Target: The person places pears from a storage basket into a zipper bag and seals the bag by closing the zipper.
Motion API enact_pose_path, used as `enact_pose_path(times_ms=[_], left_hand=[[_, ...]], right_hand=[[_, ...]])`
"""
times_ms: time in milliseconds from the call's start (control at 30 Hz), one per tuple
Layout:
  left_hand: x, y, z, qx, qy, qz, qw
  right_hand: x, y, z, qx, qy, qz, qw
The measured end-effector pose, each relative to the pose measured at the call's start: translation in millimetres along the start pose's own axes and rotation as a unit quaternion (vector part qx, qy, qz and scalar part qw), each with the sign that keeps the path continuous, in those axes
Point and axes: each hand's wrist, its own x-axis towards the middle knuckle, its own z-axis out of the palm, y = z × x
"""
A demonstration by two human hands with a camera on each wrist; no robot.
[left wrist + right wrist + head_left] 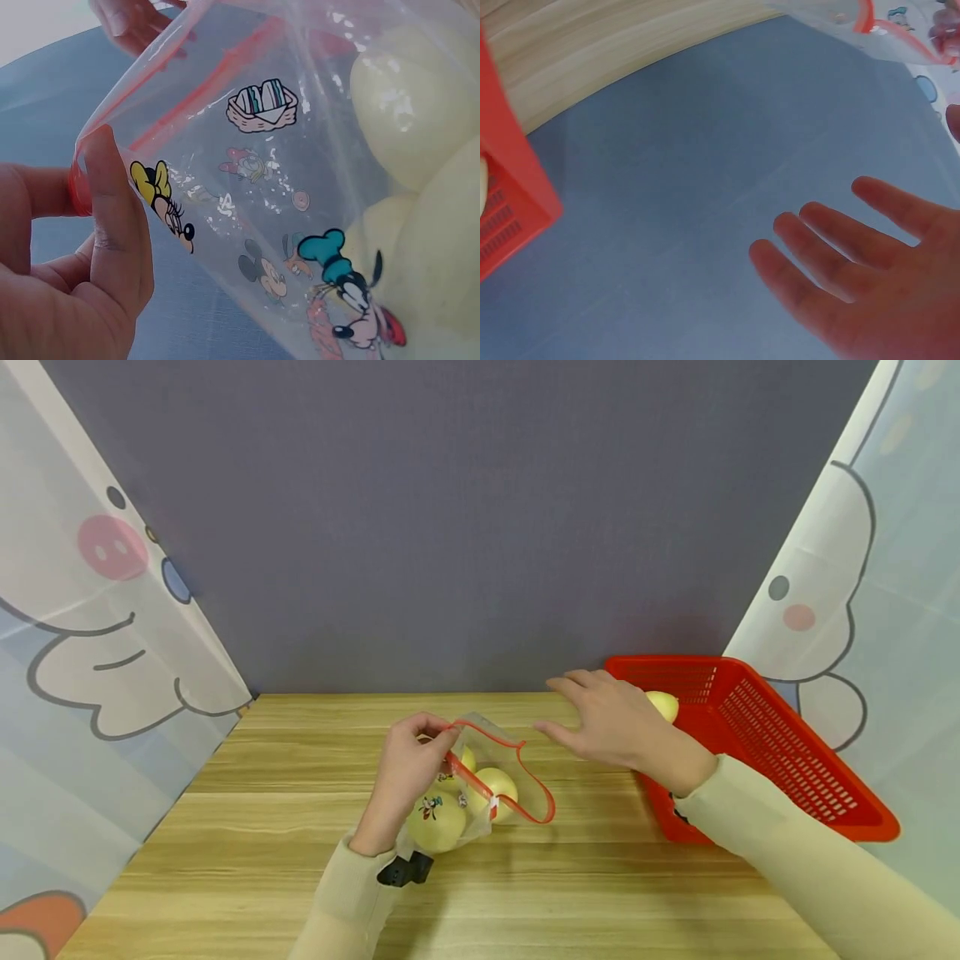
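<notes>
My left hand (401, 772) pinches the rim of a clear zip bag (217, 180) printed with cartoon figures. The bag's mouth, edged by a red strip (468, 772), gapes toward the right. Inside lie several pale yellow rounded things (437, 822) that look like fruit; the plastic partly veils them. Over the table between bag and basket hovers my right hand (611, 717), its fingers (832, 240) extended and spread, holding nothing. A red plastic basket (780, 727) stands just beyond that wrist, with a similar yellow thing (663, 704) in it, partly hidden by the right hand.
Both stand on a wood-grain table (277, 827). A dark grey panel (465, 527) rises behind its far edge. Printed curtains with cartoon animals hang on the left (67, 635) and on the right (810, 577). The basket's slanted rim reaches past the right forearm.
</notes>
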Motion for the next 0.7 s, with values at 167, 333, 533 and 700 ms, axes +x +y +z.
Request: enact_pose_path(times_ms=[167, 333, 533, 700], left_hand=[[-1.1, 0.8, -0.2, -0.001, -0.001, -0.003, 1.0000], [-1.1, 1.0, -0.5, -0.003, -0.005, -0.003, 1.0000], [-0.6, 0.4, -0.6, -0.001, -0.004, -0.001, 1.0000], [-0.3, 1.1, -0.6, 0.000, -0.005, -0.005, 1.0000]], right_hand=[[1, 14, 1, -0.005, -0.044, 0.038, 0.998], [5, 30, 4, -0.012, -0.052, 0.063, 0.997], [9, 50, 10, -0.013, -0.015, 0.065, 0.998], [11, 66, 13, -0.018, -0.017, 0.081, 0.996]])
